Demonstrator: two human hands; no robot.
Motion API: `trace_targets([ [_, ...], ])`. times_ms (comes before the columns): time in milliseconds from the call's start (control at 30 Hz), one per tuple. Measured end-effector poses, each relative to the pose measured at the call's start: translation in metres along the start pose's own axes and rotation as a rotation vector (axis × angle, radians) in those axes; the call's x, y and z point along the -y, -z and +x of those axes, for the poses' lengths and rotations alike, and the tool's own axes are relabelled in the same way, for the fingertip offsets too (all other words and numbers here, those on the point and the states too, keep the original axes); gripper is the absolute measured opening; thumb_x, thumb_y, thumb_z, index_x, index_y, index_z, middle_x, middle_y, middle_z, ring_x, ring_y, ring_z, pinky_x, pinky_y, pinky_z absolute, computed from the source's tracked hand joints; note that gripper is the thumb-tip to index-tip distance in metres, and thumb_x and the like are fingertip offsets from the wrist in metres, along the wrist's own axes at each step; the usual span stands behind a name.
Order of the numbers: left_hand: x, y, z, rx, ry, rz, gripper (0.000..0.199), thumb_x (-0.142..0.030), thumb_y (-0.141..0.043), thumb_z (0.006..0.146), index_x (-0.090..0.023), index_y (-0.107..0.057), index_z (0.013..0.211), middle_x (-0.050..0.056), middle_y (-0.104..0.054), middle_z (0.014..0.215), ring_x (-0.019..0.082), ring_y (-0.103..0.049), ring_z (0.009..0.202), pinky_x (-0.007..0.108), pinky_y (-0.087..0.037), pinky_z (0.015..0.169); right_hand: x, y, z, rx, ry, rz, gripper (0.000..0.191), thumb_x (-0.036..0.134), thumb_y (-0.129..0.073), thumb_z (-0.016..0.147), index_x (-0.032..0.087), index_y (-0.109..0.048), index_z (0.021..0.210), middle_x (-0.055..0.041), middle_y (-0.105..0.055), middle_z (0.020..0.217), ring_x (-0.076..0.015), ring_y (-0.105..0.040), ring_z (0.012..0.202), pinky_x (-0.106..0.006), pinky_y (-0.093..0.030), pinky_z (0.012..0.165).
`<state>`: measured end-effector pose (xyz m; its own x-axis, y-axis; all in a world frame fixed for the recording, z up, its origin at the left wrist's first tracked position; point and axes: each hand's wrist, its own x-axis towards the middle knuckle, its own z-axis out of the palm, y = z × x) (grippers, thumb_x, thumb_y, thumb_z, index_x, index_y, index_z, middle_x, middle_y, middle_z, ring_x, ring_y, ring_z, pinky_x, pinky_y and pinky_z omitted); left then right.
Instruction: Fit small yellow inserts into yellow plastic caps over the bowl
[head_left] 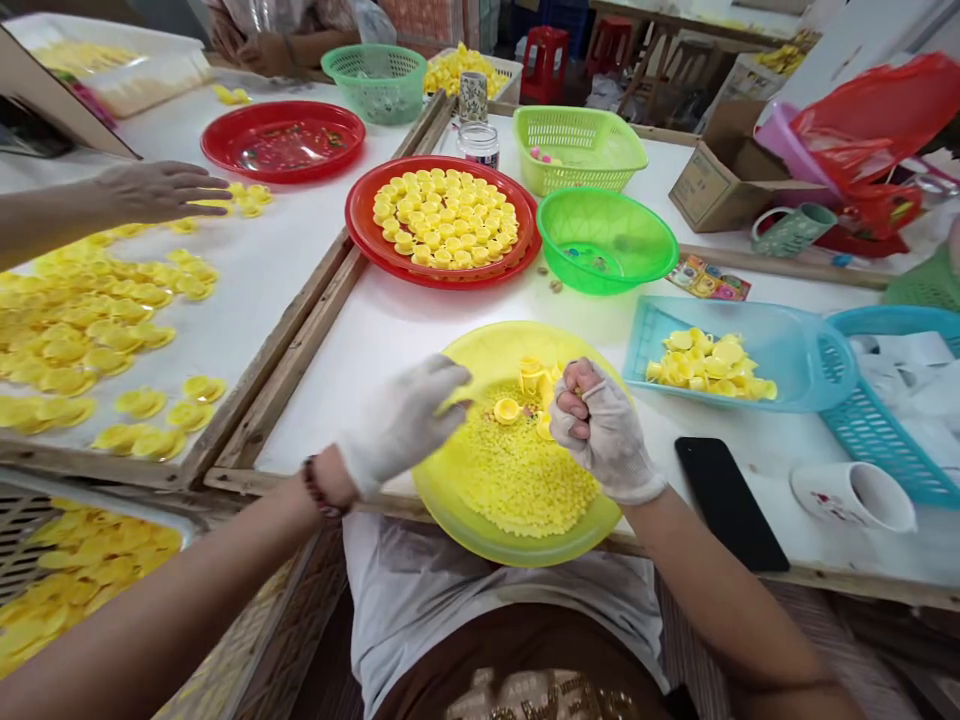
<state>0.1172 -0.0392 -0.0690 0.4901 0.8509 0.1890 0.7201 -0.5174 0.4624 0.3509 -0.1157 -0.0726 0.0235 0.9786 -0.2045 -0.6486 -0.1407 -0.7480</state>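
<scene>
A yellow basin (442, 500) holds many tiny yellow pieces (532, 480) and a few small yellow cups (507, 410). Over its left rim hovers my left hand (409, 420) in a white fingerless glove, blurred, its fingers apart and nothing visible between them. My right hand (600, 430), gloved the same way, is closed above the basin's right side, next to some yellow cups; what its curled fingers hold is hidden. Beyond the basin, a red tray (364, 240) bears many yellow cups (446, 220) set side by side.
At right are a blue scoop tray (806, 365) of yellow parts, a black phone (731, 505) and a white mug (851, 495). Green basin (607, 240) and light green basket (581, 125) stand behind. Another person's hand (161, 190) reaches over yellow pieces at left, past a wooden edge (285, 360).
</scene>
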Motion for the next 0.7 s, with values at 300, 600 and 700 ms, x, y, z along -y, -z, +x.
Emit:
trace_targets([
  [300,-0.052,-0.054,0.026,0.241,-0.035,-0.069,0.031,-0.034,-0.065,0.094,-0.014,-0.064,0.118,0.010,-0.066,0.110,0.020,-0.065,0.094,0.037,-0.056,0.083,0.000,0.004,-0.002,0.007,0.058,0.005,0.036,0.044,-0.073,0.087,0.021,-0.046,0.077,0.0099,-0.039,0.057,-0.0028,-0.031,0.041,-0.016,-0.022,0.041],
  [600,-0.077,-0.065,-0.010,0.312,-0.008,-0.423,0.012,-0.022,-0.064,0.074,-0.017,-0.059,0.084,0.000,-0.062,0.072,0.014,-0.053,0.062,0.028,-0.043,0.062,-0.008,-0.004,-0.001,0.045,0.242,-0.088,0.032,0.045,-0.068,0.092,0.023,-0.047,0.081,0.0087,-0.044,0.061,-0.0052,-0.040,0.046,-0.019,-0.031,0.045],
  [700,-0.079,-0.068,-0.012,0.260,-0.002,-0.437,0.012,-0.022,-0.064,0.072,-0.018,-0.054,0.078,-0.001,-0.060,0.070,0.013,-0.050,0.060,0.028,-0.040,0.060,-0.011,-0.004,-0.002,0.075,0.291,-0.170,0.032,0.046,-0.064,0.095,0.023,-0.048,0.080,0.0067,-0.048,0.064,-0.0074,-0.049,0.051,-0.022,-0.038,0.050],
])
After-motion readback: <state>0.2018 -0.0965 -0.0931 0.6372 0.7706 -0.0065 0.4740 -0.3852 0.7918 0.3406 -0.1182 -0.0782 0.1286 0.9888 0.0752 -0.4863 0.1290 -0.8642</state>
